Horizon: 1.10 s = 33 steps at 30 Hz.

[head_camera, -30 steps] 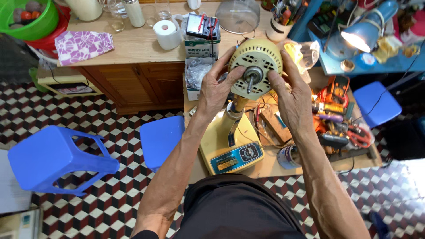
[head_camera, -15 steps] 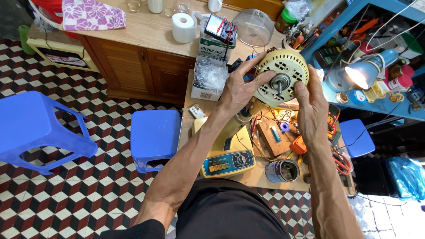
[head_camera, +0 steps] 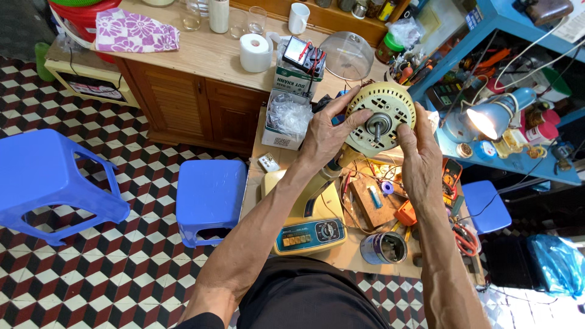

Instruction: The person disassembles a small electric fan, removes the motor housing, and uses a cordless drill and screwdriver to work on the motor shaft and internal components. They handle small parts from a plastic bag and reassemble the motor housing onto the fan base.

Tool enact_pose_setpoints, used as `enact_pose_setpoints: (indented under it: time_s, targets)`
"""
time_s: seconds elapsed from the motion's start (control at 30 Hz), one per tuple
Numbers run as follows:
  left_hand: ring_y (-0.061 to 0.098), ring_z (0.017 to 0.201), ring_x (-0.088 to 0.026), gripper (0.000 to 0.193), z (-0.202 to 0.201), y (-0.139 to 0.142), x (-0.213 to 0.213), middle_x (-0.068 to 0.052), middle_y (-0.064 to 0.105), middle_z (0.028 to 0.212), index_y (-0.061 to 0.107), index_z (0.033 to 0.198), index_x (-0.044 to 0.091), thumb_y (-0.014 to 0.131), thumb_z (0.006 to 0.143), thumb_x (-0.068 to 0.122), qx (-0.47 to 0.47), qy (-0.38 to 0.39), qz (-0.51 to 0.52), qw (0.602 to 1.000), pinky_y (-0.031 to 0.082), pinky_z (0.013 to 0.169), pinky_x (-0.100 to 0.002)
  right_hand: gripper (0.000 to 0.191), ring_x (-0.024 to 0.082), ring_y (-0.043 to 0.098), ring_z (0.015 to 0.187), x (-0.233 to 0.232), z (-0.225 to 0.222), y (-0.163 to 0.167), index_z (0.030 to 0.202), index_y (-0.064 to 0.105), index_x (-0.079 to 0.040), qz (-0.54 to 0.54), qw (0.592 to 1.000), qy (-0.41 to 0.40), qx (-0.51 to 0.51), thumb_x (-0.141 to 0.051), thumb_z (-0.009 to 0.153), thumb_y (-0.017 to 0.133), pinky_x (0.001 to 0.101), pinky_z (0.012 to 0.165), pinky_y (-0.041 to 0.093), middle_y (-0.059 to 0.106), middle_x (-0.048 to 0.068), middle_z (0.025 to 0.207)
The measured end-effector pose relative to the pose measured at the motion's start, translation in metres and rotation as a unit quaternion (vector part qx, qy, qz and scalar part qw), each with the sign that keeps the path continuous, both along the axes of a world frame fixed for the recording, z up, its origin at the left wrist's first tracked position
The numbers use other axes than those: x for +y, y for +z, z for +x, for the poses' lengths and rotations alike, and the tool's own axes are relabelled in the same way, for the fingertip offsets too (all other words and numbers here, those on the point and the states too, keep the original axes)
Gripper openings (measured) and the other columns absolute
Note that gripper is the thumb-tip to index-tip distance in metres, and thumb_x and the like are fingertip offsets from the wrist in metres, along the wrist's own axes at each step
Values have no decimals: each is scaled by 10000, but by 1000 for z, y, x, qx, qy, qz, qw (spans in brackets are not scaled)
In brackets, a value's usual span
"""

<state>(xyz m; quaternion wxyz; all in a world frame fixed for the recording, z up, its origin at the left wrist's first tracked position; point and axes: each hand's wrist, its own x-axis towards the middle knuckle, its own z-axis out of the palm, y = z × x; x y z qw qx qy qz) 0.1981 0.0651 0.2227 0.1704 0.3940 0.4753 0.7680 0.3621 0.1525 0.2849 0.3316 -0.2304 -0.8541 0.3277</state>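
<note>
Both my hands hold a round cream-coloured fan motor (head_camera: 381, 117) up over a cluttered workbench, its slotted housing and steel shaft facing me. My left hand (head_camera: 326, 137) grips the motor's left rim with the fingers spread across its face. My right hand (head_camera: 420, 161) clasps the right rim from the side. Under the hands lies the yellow fan base (head_camera: 308, 222) with a row of buttons and a dial.
A wooden block (head_camera: 372, 201), a metal tin (head_camera: 384, 247), red-handled pliers (head_camera: 466, 240) and wires crowd the bench. A lit blue desk lamp (head_camera: 487, 119) stands at the right. Blue plastic stools (head_camera: 210, 198) (head_camera: 52, 180) sit on the chequered floor at the left. A toilet roll (head_camera: 255, 53) rests on the wooden cabinet.
The view has swung, so the bench and the stools sit differently in the picture. The motor stays held in both hands, turned slightly, with my left fingers spread further over its face.
</note>
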Motion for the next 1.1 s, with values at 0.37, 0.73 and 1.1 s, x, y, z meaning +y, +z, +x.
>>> enact_pose_setpoints:
  time_s: [0.37, 0.73, 1.1]
  targets:
    - [621, 1287, -174, 756, 4, -9, 2, -167, 634, 1432, 547, 1484, 0, 745, 907, 447, 13, 19, -1, 1000, 509, 1068, -303, 604, 218, 523, 1392, 4, 3, -6, 1570, 413, -60, -10, 1000, -1, 11, -387, 1073, 517, 358, 1152, 389, 557, 142, 1512]
    - [629, 1265, -183, 740, 10, -12, -1, -169, 655, 1415, 539, 1486, -8, 757, 916, 410, -16, -10, 17, 1000, 524, 1052, -306, 651, 231, 544, 1364, 2, 7, -11, 1580, 390, -46, -42, 999, 11, 27, -410, 1059, 530, 362, 1139, 431, 552, 163, 1509]
    - [454, 1465, -258, 737, 33, -64, -34, -146, 413, 1624, 366, 1593, 92, 402, 1030, 566, -136, 27, -88, 986, 372, 1205, -375, 707, 253, 504, 1407, 7, 95, -59, 1608, 293, -17, -132, 986, -104, 17, -448, 1064, 429, 360, 1147, 381, 522, 186, 1536]
